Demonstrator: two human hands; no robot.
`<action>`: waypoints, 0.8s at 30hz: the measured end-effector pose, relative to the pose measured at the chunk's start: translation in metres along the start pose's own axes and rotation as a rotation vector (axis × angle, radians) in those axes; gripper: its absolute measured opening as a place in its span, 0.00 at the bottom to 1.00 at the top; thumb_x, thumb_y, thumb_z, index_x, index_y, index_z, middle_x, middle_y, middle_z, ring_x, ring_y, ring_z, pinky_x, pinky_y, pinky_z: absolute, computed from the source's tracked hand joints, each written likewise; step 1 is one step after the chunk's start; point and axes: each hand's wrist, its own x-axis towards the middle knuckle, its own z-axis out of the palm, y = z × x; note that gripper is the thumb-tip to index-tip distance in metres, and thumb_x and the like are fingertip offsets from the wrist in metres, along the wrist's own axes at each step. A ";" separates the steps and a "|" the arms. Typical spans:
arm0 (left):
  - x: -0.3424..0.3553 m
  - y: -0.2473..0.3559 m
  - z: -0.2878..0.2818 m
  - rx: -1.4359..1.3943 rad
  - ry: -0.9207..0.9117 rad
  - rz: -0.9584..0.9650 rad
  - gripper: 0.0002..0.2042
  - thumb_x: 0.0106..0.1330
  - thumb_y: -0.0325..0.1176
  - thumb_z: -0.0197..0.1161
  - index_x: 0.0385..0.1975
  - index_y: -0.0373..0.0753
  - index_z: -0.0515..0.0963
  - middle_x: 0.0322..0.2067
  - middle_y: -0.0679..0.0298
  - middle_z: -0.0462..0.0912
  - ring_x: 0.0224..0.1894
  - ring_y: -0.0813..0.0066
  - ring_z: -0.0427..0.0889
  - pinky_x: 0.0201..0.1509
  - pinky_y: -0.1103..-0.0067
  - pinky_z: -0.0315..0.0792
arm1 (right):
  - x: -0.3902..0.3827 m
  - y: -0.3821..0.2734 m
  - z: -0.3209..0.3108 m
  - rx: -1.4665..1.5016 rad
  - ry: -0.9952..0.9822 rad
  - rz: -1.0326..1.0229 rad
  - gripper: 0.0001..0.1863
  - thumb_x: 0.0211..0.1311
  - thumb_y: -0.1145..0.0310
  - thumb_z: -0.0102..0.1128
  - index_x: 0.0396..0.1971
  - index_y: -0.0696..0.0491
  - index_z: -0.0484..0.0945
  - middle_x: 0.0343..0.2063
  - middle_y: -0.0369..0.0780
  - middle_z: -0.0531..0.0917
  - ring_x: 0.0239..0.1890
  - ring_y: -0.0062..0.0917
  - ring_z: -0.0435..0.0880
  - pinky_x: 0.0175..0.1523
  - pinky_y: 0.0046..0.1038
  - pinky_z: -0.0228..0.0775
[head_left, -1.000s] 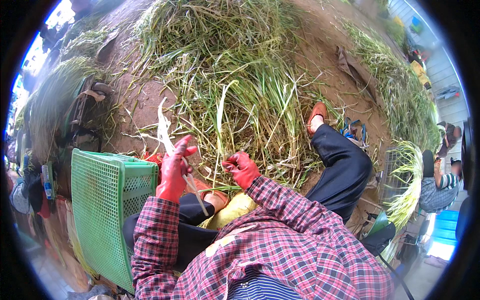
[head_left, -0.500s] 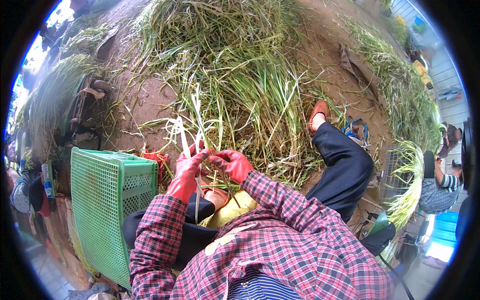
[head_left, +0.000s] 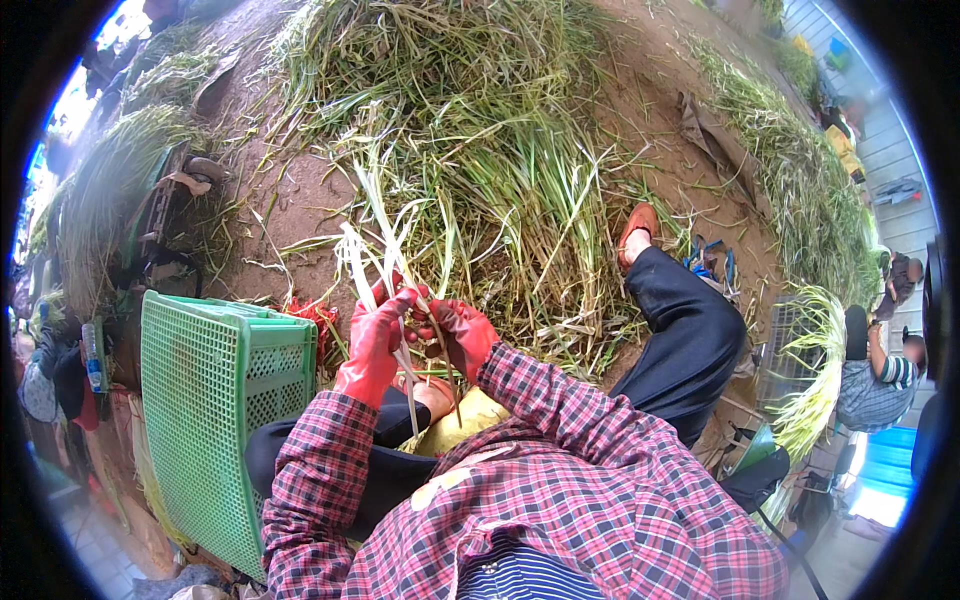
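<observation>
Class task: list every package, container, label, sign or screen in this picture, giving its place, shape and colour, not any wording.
Green crate: left of the person's knees, boxy plastic mesh, tipped on its side.
Bottle: far left edge, small and upright with a pale band; details too small to tell.
Signs or screens: none visible.

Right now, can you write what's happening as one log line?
left hand: grips pale stalks | right hand: pinches same stalks | red gloves on both | green crate: beside left arm | grass pile: ahead

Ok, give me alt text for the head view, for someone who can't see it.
Both red-gloved hands, left hand and right hand, grip a bunch of pale green stalks over the lap. A heap of cut grass lies ahead, a green plastic crate at left.
</observation>
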 end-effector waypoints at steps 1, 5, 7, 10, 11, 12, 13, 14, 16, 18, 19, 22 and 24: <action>0.000 -0.001 -0.001 -0.050 -0.025 0.077 0.17 0.60 0.31 0.60 0.49 0.38 0.71 0.37 0.61 0.81 0.25 0.79 0.78 0.20 0.86 0.70 | -0.001 0.000 -0.001 -0.060 -0.051 -0.051 0.15 0.59 0.57 0.57 0.39 0.52 0.73 0.35 0.37 0.81 0.31 0.20 0.79 0.32 0.24 0.71; -0.002 -0.015 -0.002 -0.116 0.026 -0.171 0.14 0.61 0.31 0.57 0.47 0.43 0.71 0.30 0.69 0.78 0.21 0.81 0.75 0.20 0.86 0.69 | 0.001 -0.001 -0.003 -0.176 -0.059 -0.275 0.06 0.59 0.71 0.58 0.35 0.56 0.74 0.33 0.39 0.82 0.29 0.21 0.80 0.31 0.22 0.72; -0.005 -0.029 0.002 -0.004 0.071 -0.302 0.10 0.61 0.32 0.56 0.42 0.43 0.75 0.24 0.71 0.75 0.19 0.83 0.72 0.18 0.83 0.70 | 0.003 -0.001 -0.001 -0.226 -0.038 -0.357 0.05 0.60 0.74 0.56 0.35 0.56 0.74 0.34 0.38 0.81 0.28 0.21 0.80 0.32 0.21 0.73; -0.002 -0.030 -0.008 0.118 0.233 -0.243 0.12 0.60 0.34 0.58 0.44 0.43 0.75 0.29 0.69 0.80 0.20 0.84 0.73 0.20 0.84 0.72 | 0.003 -0.005 -0.001 -0.191 0.042 -0.364 0.03 0.61 0.76 0.53 0.34 0.56 0.73 0.35 0.39 0.81 0.30 0.22 0.81 0.33 0.21 0.73; 0.000 -0.028 -0.012 0.165 0.302 -0.143 0.14 0.60 0.35 0.59 0.46 0.42 0.74 0.32 0.68 0.81 0.21 0.85 0.74 0.21 0.85 0.73 | 0.003 -0.006 -0.002 -0.198 0.049 -0.373 0.03 0.61 0.77 0.52 0.34 0.57 0.73 0.35 0.39 0.81 0.30 0.22 0.81 0.33 0.21 0.73; 0.000 -0.027 -0.014 0.134 0.305 -0.020 0.17 0.60 0.39 0.61 0.49 0.42 0.73 0.38 0.65 0.82 0.23 0.85 0.74 0.23 0.86 0.71 | 0.004 -0.008 -0.004 -0.218 0.085 -0.331 0.03 0.61 0.78 0.51 0.34 0.57 0.73 0.35 0.39 0.80 0.30 0.22 0.81 0.33 0.21 0.74; 0.001 -0.025 -0.015 0.099 0.301 0.029 0.20 0.59 0.43 0.62 0.50 0.43 0.73 0.38 0.65 0.82 0.21 0.87 0.72 0.24 0.87 0.69 | 0.004 -0.009 -0.006 -0.252 0.075 -0.358 0.02 0.61 0.77 0.52 0.34 0.57 0.72 0.35 0.40 0.80 0.31 0.22 0.81 0.34 0.22 0.74; 0.003 -0.023 -0.016 0.052 0.279 0.025 0.20 0.60 0.42 0.62 0.50 0.41 0.72 0.37 0.64 0.82 0.28 0.84 0.76 0.22 0.87 0.70 | 0.005 -0.009 -0.007 -0.297 0.096 -0.333 0.02 0.60 0.77 0.53 0.33 0.57 0.72 0.36 0.40 0.80 0.31 0.23 0.82 0.35 0.23 0.75; 0.004 -0.020 -0.013 0.008 0.226 0.060 0.21 0.60 0.40 0.62 0.51 0.40 0.70 0.37 0.64 0.82 0.32 0.82 0.79 0.20 0.87 0.70 | 0.004 -0.007 -0.008 -0.407 0.126 -0.354 0.03 0.61 0.76 0.54 0.34 0.57 0.72 0.35 0.40 0.80 0.32 0.23 0.82 0.36 0.23 0.76; 0.006 -0.016 -0.009 -0.009 0.136 0.111 0.22 0.59 0.40 0.63 0.52 0.40 0.70 0.36 0.64 0.82 0.29 0.83 0.79 0.19 0.87 0.69 | 0.003 -0.004 -0.008 -0.395 0.107 -0.340 0.03 0.60 0.79 0.52 0.34 0.58 0.72 0.32 0.39 0.80 0.31 0.23 0.82 0.35 0.22 0.75; 0.006 -0.014 -0.008 0.020 0.148 0.076 0.22 0.59 0.40 0.63 0.52 0.40 0.69 0.36 0.63 0.82 0.26 0.83 0.78 0.18 0.87 0.69 | 0.003 -0.002 -0.007 -0.387 0.072 -0.377 0.04 0.60 0.80 0.51 0.34 0.58 0.73 0.31 0.39 0.79 0.30 0.23 0.81 0.35 0.22 0.74; 0.009 -0.009 -0.007 0.073 0.176 0.034 0.21 0.59 0.37 0.63 0.51 0.39 0.69 0.36 0.63 0.82 0.15 0.83 0.74 0.15 0.88 0.68 | 0.003 -0.005 -0.005 -0.425 0.088 -0.269 0.06 0.60 0.76 0.54 0.37 0.58 0.72 0.30 0.39 0.79 0.29 0.24 0.81 0.33 0.23 0.74; 0.010 -0.007 -0.007 0.049 0.116 0.053 0.20 0.58 0.36 0.63 0.50 0.39 0.69 0.36 0.63 0.82 0.15 0.82 0.75 0.16 0.88 0.69 | 0.006 -0.010 -0.002 -0.026 -0.024 0.067 0.15 0.60 0.63 0.58 0.41 0.57 0.72 0.32 0.39 0.80 0.28 0.26 0.81 0.30 0.24 0.73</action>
